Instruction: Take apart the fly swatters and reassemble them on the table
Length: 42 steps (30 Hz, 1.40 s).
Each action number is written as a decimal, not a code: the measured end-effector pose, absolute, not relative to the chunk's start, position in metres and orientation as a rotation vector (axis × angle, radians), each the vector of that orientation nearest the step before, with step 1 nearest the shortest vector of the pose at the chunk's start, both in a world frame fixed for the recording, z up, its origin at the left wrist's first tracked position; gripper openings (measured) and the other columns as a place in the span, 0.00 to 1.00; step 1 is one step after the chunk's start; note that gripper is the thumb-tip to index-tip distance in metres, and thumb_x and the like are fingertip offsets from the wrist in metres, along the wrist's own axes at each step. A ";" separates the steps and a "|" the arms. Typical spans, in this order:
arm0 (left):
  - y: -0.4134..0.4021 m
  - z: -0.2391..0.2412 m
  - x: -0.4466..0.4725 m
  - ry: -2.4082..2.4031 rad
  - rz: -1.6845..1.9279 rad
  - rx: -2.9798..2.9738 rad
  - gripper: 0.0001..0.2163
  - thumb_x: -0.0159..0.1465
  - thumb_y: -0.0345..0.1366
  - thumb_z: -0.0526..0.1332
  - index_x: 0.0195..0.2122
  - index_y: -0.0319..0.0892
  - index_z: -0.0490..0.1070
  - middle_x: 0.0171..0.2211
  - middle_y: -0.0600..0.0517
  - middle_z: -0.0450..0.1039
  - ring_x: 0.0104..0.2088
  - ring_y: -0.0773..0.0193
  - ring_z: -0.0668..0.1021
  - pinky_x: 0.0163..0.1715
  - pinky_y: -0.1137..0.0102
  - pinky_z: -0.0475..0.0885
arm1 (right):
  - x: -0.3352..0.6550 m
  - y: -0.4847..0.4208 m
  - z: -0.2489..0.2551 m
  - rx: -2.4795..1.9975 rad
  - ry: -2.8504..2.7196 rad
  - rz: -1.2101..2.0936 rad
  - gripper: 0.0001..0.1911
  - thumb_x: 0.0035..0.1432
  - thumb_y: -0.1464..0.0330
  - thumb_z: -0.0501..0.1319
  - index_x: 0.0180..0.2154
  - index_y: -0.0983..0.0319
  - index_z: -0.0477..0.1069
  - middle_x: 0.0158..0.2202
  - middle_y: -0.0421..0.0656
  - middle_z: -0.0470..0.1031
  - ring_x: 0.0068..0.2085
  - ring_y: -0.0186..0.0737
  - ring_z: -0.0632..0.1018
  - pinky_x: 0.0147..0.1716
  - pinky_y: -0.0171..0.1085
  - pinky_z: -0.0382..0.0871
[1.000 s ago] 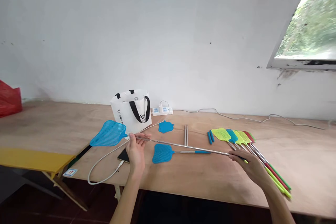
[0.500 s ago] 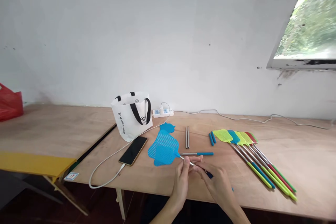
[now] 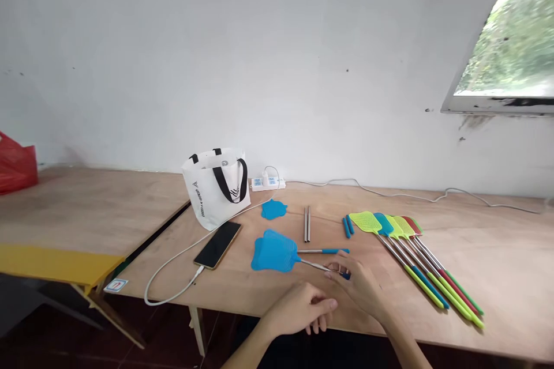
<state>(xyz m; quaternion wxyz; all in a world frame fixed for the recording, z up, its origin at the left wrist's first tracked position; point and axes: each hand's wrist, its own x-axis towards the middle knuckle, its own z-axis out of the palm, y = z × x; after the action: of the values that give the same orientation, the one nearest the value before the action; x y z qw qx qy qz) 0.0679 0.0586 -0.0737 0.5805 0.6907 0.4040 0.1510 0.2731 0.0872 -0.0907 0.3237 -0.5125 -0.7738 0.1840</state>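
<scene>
A blue fly swatter (image 3: 279, 252) with a metal shaft is in my right hand (image 3: 357, 282), its thumb and fingers closed on the shaft near the dark blue handle end. Its mesh head overlaps another blue swatter head that lies on the table. Just behind it lies a metal rod with a blue grip (image 3: 335, 251). My left hand (image 3: 303, 308) hovers by the table's front edge, apart from the swatter. Its fingers are loosely curled, the thumb stands away from them, and nothing shows in it.
Two metal tubes (image 3: 307, 225) and two short blue grips (image 3: 348, 226) lie farther back. Several coloured fly swatters (image 3: 415, 259) fan out at right. Another blue head (image 3: 273, 209) lies near a power strip (image 3: 267, 183). A phone (image 3: 217, 245) on a cable and a white bag (image 3: 219, 190) stand left.
My left hand has let go of the swatter's shaft and moved down toward the table edge. The swatter in my right hand has shifted slightly right and lower.
</scene>
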 end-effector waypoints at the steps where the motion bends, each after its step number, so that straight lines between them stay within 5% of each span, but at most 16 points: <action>1: 0.058 -0.074 0.067 0.972 0.344 1.686 0.23 0.67 0.54 0.56 0.31 0.38 0.76 0.24 0.51 0.75 0.22 0.67 0.74 0.23 0.74 0.67 | 0.270 0.089 -0.094 -1.354 -2.070 0.441 0.11 0.66 0.61 0.58 0.39 0.54 0.79 0.36 0.41 0.76 0.35 0.41 0.76 0.34 0.37 0.67; 7: 0.065 -0.073 0.069 1.282 0.504 2.126 0.16 0.70 0.42 0.56 0.30 0.43 0.76 0.29 0.51 0.79 0.32 0.60 0.79 0.33 0.70 0.65 | 0.247 0.096 -0.111 -1.277 -2.214 0.075 0.15 0.66 0.75 0.57 0.45 0.52 0.79 0.43 0.43 0.78 0.47 0.46 0.76 0.52 0.47 0.63; 13: 0.081 -0.080 0.061 1.434 0.634 2.282 0.07 0.70 0.34 0.57 0.38 0.45 0.75 0.40 0.52 0.79 0.45 0.58 0.78 0.43 0.68 0.69 | 0.246 0.095 -0.124 -1.346 -2.141 -0.062 0.15 0.65 0.75 0.57 0.46 0.54 0.77 0.50 0.45 0.77 0.52 0.48 0.75 0.55 0.50 0.63; 17: 0.087 -0.092 0.054 1.524 0.703 2.464 0.14 0.69 0.25 0.53 0.48 0.47 0.72 0.52 0.51 0.75 0.54 0.57 0.74 0.53 0.61 0.68 | 0.247 0.096 -0.132 -1.332 -2.182 -0.175 0.25 0.58 0.81 0.54 0.50 0.52 0.77 0.58 0.45 0.73 0.58 0.49 0.72 0.59 0.53 0.61; 21: 0.094 -0.106 0.047 1.572 0.681 2.594 0.17 0.71 0.26 0.49 0.55 0.46 0.70 0.61 0.48 0.70 0.61 0.55 0.71 0.60 0.54 0.65 | 0.248 0.097 -0.134 -1.323 -2.156 -0.281 0.27 0.60 0.81 0.51 0.54 0.52 0.74 0.62 0.46 0.70 0.60 0.50 0.70 0.59 0.54 0.61; 25: 0.103 -0.116 0.039 1.614 0.662 2.595 0.21 0.69 0.22 0.48 0.57 0.47 0.69 0.63 0.50 0.68 0.63 0.56 0.70 0.62 0.54 0.65 | 0.247 0.096 -0.132 -1.406 -2.094 -0.299 0.15 0.67 0.74 0.53 0.48 0.57 0.74 0.49 0.48 0.75 0.49 0.49 0.76 0.48 0.47 0.68; 30: 0.109 -0.117 0.037 1.635 0.733 2.549 0.28 0.61 0.14 0.49 0.55 0.48 0.72 0.61 0.51 0.71 0.61 0.58 0.71 0.63 0.56 0.62 | 0.245 0.096 -0.133 -1.481 -2.067 -0.216 0.09 0.70 0.67 0.55 0.35 0.57 0.68 0.33 0.41 0.76 0.35 0.42 0.77 0.36 0.38 0.64; 35: 0.099 -0.108 0.049 1.556 0.817 2.499 0.10 0.73 0.34 0.54 0.46 0.46 0.75 0.43 0.50 0.79 0.46 0.58 0.78 0.46 0.64 0.70 | 0.245 0.097 -0.135 -1.421 -2.162 -0.208 0.11 0.71 0.68 0.53 0.34 0.57 0.68 0.33 0.40 0.77 0.35 0.40 0.78 0.34 0.36 0.61; 38: 0.093 -0.102 0.054 1.418 0.656 2.520 0.16 0.74 0.42 0.52 0.33 0.43 0.75 0.34 0.50 0.79 0.38 0.59 0.79 0.40 0.67 0.69 | 0.245 0.096 -0.136 -1.418 -2.209 -0.195 0.11 0.70 0.70 0.53 0.34 0.58 0.69 0.32 0.40 0.78 0.35 0.41 0.78 0.36 0.37 0.60; 42: 0.091 -0.096 0.053 1.382 0.604 2.478 0.19 0.74 0.42 0.51 0.32 0.43 0.76 0.34 0.49 0.80 0.38 0.59 0.80 0.38 0.69 0.67 | 0.246 0.095 -0.136 -1.456 -2.233 -0.207 0.12 0.69 0.71 0.53 0.32 0.58 0.70 0.31 0.40 0.79 0.34 0.42 0.78 0.37 0.38 0.60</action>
<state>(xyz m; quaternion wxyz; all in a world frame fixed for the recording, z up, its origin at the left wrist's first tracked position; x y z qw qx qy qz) 0.0533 0.0913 -0.0962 0.1202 0.8480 0.4730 0.2068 0.2457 0.0955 -0.1357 0.2316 -0.5298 -0.8124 -0.0752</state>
